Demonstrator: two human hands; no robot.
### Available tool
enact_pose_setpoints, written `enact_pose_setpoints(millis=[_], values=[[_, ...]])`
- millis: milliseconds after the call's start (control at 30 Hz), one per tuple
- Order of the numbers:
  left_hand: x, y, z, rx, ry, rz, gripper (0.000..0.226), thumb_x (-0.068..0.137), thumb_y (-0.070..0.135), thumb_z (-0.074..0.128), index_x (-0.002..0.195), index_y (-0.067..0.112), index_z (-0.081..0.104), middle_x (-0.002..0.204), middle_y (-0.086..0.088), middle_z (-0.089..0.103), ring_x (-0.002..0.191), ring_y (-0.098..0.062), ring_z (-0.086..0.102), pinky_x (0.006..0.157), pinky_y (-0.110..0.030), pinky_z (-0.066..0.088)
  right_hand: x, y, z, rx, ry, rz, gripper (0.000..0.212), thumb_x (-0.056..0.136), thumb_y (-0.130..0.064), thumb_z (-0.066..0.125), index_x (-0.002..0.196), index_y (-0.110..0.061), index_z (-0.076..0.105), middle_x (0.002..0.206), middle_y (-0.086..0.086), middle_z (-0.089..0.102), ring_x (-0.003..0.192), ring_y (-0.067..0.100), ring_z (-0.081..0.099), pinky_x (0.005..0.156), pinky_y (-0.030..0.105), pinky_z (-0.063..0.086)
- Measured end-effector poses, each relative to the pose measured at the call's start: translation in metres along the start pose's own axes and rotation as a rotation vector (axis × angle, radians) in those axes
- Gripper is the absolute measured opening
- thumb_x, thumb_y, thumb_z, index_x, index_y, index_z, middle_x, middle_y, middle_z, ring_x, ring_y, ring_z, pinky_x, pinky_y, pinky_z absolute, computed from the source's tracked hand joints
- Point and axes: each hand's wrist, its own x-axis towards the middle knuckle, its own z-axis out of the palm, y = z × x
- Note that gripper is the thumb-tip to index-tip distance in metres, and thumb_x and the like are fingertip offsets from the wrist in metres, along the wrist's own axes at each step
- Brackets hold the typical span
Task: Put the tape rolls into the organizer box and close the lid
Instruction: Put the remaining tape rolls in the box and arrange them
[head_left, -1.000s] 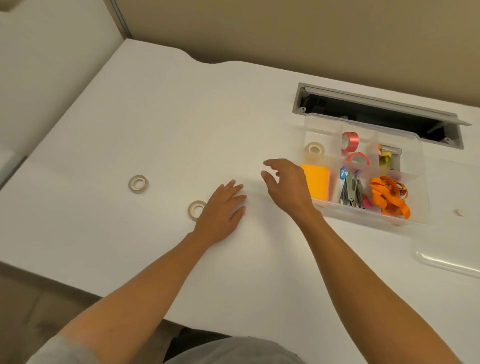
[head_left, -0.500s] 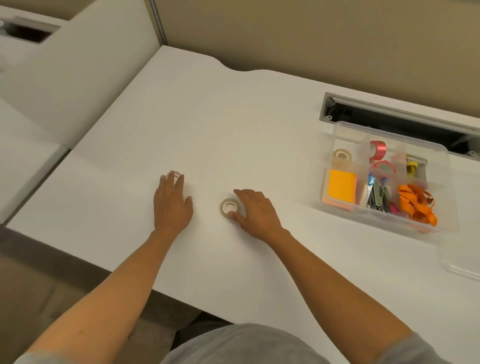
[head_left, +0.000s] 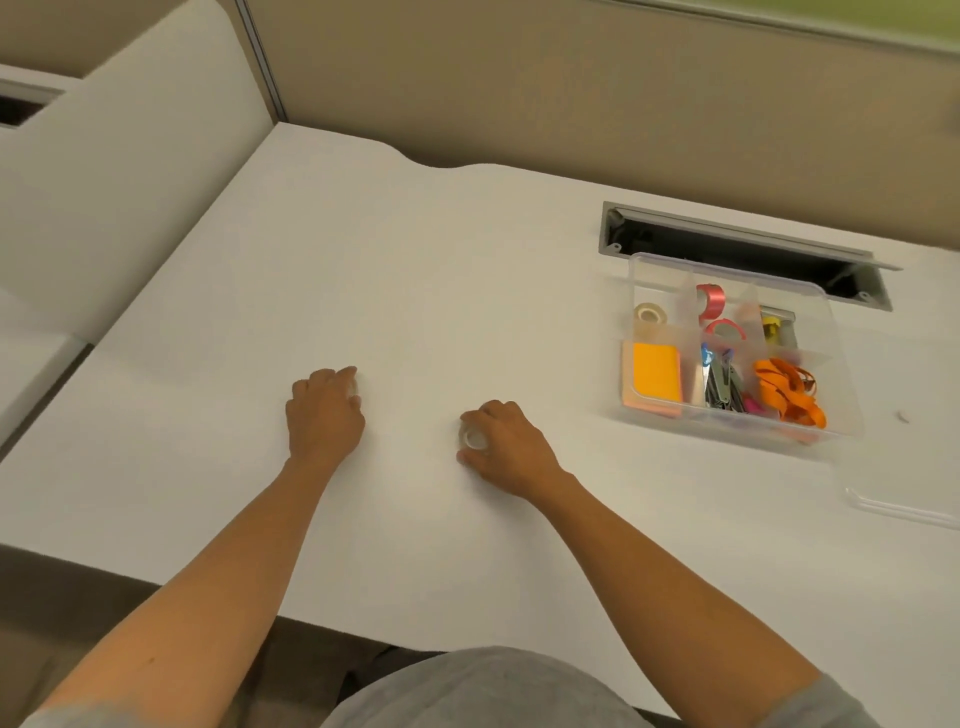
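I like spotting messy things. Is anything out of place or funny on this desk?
Not much. The organizer box is open, and its clear lid lies on the desk to its right. Each of the hands, left and right, covers a tape roll still outside the box. Nothing looks spilled or broken.

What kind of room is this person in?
Probably an office cubicle. The white desk has a beige partition wall behind it and a grey cable slot cut into its top. A clear plastic organizer box holds stationery such as orange sticky notes.
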Motion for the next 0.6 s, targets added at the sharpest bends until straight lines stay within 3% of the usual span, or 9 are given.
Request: enact_pose_setpoints(millis=[133,267,400,600], values=[[-0.001,0.022,0.004,-0.136,0.046,-0.001,0.040,0.090,0.015,0.060,0.130,0.013,0.057,0.129,-0.013,0.056,0.120,-0.036,0.045,0.095,-0.044,0.040,-0.016,0.017,-0.018,0.108,0.126,0.067,0.051,0.086,-0.041,0.063,0.130,-0.023,0.047,0.127,-0.001,0.053,0.119,0.019,0.040,0.088,0.036,0.044],[-0.008,0.066,0.014,-0.264,0.015,0.096,0.041,0.089,0.017,0.062,0.129,0.014,0.056,0.130,-0.010,0.056,0.121,-0.033,0.044,0.094,-0.043,0.042,-0.030,0.039,-0.045,0.201,0.300,0.130,0.038,0.082,-0.040,0.068,0.111,-0.020,0.052,0.110,-0.002,0.059,0.104,0.018,0.047,0.078,0.031,0.043],[-0.012,0.116,0.025,-0.398,-0.042,0.180,0.028,0.085,0.021,0.067,0.111,0.015,0.056,0.109,-0.007,0.063,0.105,-0.032,0.055,0.081,-0.038,0.048,-0.042,0.072,-0.073,0.214,0.400,0.170,0.026,0.082,-0.035,0.070,0.097,-0.016,0.059,0.109,0.001,0.062,0.101,0.020,0.049,0.077,0.026,0.037],[-0.016,0.189,0.040,-0.450,-0.065,0.259,0.028,0.085,0.030,0.069,0.104,0.012,0.060,0.113,-0.007,0.065,0.108,-0.027,0.054,0.083,-0.029,0.040,-0.058,0.115,-0.112,0.320,0.466,0.169,0.019,0.083,-0.026,0.071,0.088,-0.008,0.066,0.113,0.008,0.064,0.106,0.027,0.053,0.088,0.045,0.046]])
